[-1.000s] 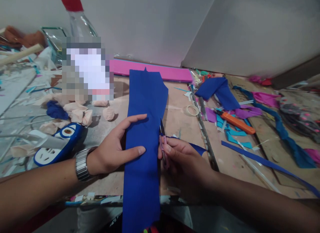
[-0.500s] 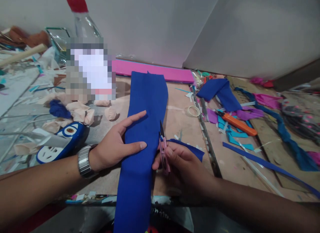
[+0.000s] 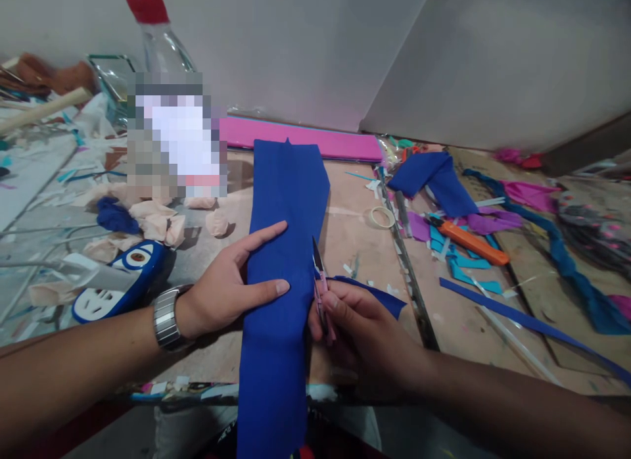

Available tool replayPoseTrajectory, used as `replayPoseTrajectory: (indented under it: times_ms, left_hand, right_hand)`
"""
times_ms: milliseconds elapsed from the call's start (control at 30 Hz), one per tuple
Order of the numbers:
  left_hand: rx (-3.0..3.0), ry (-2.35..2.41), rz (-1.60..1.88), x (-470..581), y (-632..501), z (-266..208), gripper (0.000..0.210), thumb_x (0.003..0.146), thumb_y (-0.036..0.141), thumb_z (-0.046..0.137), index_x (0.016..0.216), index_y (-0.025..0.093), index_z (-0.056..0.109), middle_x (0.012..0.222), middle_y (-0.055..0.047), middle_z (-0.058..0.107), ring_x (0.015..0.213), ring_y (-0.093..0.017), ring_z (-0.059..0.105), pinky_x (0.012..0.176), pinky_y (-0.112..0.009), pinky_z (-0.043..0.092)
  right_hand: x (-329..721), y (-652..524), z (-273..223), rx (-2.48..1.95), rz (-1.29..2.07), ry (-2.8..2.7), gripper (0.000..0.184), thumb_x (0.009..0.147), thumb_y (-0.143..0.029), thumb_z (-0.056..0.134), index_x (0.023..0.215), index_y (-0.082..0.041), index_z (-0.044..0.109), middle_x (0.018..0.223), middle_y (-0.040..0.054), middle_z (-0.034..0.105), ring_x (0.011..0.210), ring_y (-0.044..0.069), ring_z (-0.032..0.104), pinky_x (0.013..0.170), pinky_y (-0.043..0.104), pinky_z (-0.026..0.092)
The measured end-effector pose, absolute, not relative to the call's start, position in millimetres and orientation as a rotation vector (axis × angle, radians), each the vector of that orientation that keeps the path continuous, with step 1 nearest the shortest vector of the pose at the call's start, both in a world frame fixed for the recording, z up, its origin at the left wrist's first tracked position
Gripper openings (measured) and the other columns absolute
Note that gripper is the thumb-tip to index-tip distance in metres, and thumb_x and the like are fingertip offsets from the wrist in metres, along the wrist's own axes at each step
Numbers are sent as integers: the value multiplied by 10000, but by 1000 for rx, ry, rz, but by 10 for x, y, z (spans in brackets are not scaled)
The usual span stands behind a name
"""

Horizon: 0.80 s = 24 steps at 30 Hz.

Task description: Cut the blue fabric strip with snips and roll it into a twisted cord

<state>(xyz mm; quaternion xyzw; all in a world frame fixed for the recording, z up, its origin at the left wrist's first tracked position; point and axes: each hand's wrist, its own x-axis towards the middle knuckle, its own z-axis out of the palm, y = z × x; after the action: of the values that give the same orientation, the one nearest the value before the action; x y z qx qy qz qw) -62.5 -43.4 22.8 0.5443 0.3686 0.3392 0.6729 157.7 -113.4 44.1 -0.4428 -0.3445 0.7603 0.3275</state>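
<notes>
Fingers of the left hand (image 3: 211, 301) press on the blue sheet (image 3: 288, 189), thumb and forefinger spread well apart on its upper face; the others are out of sight, so I cannot tell whether they grip it from below. Right-hand (image 3: 362, 317) fingers curl around the pink handles of the scissors (image 3: 321, 281), which stand at the sheet's right edge, one dark blade showing and pointing away from the hand. The sheet runs between the two hands, reaching past the left forefinger to the pink pack (image 3: 305, 137) and, nearer than the thumb, hanging over the table (image 3: 352, 239) edge. Just beyond the right knuckles lies a blue offcut (image 3: 387, 299); whether it joins the sheet is hidden. Farther to the right of those fingers are the tape ring (image 3: 373, 217), a folded blue piece (image 3: 456, 189), the orange cutter (image 3: 473, 242) and a long blue strip (image 3: 522, 324). Left of the left fingers sit peach scraps (image 3: 155, 222) and a blue-and-white tool (image 3: 142, 265), with a red-capped bottle (image 3: 162, 45) farther off, its lower part blurred out. A metal-banded watch (image 3: 166, 319) circles the left wrist.
</notes>
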Motion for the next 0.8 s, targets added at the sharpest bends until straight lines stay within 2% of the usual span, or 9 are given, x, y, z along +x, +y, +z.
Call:
replayPoseTrajectory:
  times_ms: [200,467,700,800]
  left_hand:
    - [1153,770,737,-623,-451,234,920,791,293,876,1595,233,432,1460,-157,636,1265,-326,669,1108,-502,544]
    - [1151,770,740,-611,-451,251,926,790,295,877,1597,221,428,1451,-162,642,1267,-326,672,1121,-505,537]
    - [1159,757,746,-621,-454,224,911,800,261,869,1595,229,424,1473,-158,627,1259,-312,677,1103,-480,557]
    - [1151,747,742,-625,-457,221,909,803,252,868,1594,234,421,1468,-152,632,1257,-299,679,1098,-462,563]
  right_hand:
    - [1574,-1144,441,-1162,2026,-852,480,970,-611,609,758,-181,603,452,-87,386,342,54,271,358,207,145]
    - [1577,-1135,429,-1244,1968,-880,500,934,-636,642,741,-178,589,539,-68,430,404,51,310,394,208,171]
    - [1578,-1133,445,-1219,1977,-882,486,968,-614,603,737,-186,579,479,-81,386,381,60,277,387,213,149]
    - [1585,-1131,434,-1217,1968,-887,486,969,-606,610,735,-181,583,515,-72,415,385,56,301,387,215,166]
